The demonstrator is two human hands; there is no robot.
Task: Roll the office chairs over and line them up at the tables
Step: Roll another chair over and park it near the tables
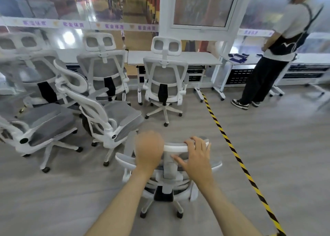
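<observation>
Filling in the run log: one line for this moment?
right hand grips chair headrest | left hand blurred, at headrest | table ahead

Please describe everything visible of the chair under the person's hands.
The nearest chair is seen from behind: white plastic-looking frame, grey mesh headrest and back, a black lumbar piece, white star base on black castors. It stands upright on the grey floor, left of the striped tape. The right hand grips the headrest's top edge; the blurred left hand covers its left end.
</observation>
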